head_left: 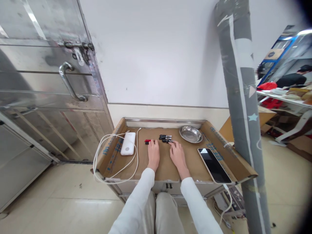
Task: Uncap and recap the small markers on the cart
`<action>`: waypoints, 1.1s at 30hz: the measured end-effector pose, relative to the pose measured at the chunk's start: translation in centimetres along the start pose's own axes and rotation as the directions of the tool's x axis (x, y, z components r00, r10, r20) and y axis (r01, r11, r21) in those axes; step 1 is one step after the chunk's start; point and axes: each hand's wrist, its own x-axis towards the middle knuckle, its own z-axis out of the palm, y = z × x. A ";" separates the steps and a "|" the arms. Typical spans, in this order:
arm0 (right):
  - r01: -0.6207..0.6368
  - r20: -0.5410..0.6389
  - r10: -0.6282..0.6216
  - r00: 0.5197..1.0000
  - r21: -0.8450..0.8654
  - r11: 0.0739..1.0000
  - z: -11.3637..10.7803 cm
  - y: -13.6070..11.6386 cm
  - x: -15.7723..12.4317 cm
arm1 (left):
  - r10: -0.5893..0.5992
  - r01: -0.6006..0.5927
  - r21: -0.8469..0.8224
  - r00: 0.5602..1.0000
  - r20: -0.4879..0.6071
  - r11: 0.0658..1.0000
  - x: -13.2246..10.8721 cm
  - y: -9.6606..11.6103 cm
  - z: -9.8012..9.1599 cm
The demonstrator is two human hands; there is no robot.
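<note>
On the brown cardboard-lined tabletop (168,165), my left hand (153,153) lies palm down with fingers stretched forward. Its fingertips touch the right end of a small red-and-black pen-like piece (147,141) and partly cover it. To the right, my right hand (178,156) has its fingers apart. One of its fingertips rests at the silver end of the nearest black pen-like stick (166,141). Several such black sticks with silver ends (165,137) lie side by side just beyond. They are too small to name surely.
A white power bank (128,143) with a looped white cable (137,156) lies left. On the right are a round metal dish (190,134) and a phone (214,165). Cardboard flaps edge the top. A wrapped grey roll (240,81) leans right; a person (293,78) sits beyond.
</note>
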 end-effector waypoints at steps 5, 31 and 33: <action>-0.018 -0.002 0.017 1.000 -0.016 1.000 -0.1 -0.1 0.2 | 0.017 -0.016 -0.011 1.000 0.023 1.000 -0.1 0.3 -0.3; 0.009 0.019 -0.007 1.000 -0.108 0.994 -0.5 -0.2 -0.4 | 0.266 -0.246 -0.160 0.956 0.122 0.956 2.4 1.4 1.1; 0.002 0.029 0.002 1.000 -0.121 0.993 -0.6 -0.3 -0.3 | 0.265 -0.243 -0.150 0.954 0.142 0.958 2.5 1.4 1.2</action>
